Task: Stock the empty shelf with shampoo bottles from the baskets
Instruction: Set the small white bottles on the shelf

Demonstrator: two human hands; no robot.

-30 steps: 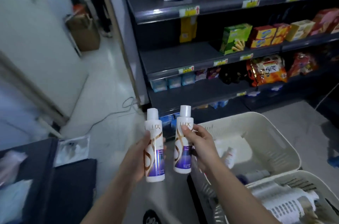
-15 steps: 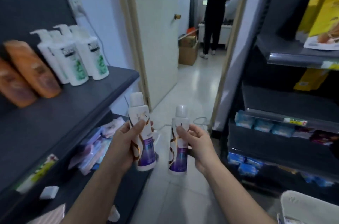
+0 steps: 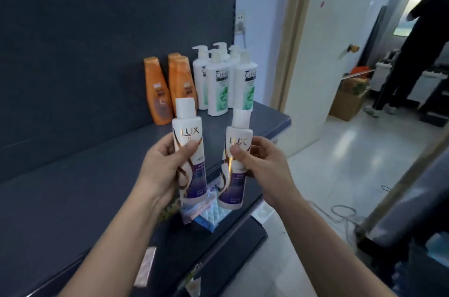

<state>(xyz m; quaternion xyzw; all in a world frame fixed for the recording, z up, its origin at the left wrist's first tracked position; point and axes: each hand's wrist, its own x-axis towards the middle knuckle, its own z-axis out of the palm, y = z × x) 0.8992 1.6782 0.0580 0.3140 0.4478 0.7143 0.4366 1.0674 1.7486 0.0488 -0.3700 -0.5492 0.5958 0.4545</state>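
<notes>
The dark shelf [image 3: 73, 199] fills the left and middle of the view, a long bare board running from near left to far right under a dark back panel [image 3: 73, 53]. Most of its surface is bare, so it looks like the place to be filled. At its far right end stand white pump bottles [image 3: 217, 87] in a tight group, and just left of them three orange bottles [image 3: 157, 94], all upright with labels facing out. New stock would likely line up beside them the same way.

Two white and purple shampoo bottles are held above the near edge of the shelf, not touching it. The left bottle [image 3: 188, 126] stands almost upright; the right bottle [image 3: 233, 184] leans a little, cap to the right. Both have labels turned toward the wearer, probably so they can be set down facing front.

The left hand [image 3: 160, 170] wraps the left bottle from its left side, fingers curled behind and thumb across the label. The right hand [image 3: 264, 165] grips the right bottle from its right side, thumb pressed on the front just under the brand name. Each bottle sits inward of its hand, with a clear gap between the two bottles.
</notes>
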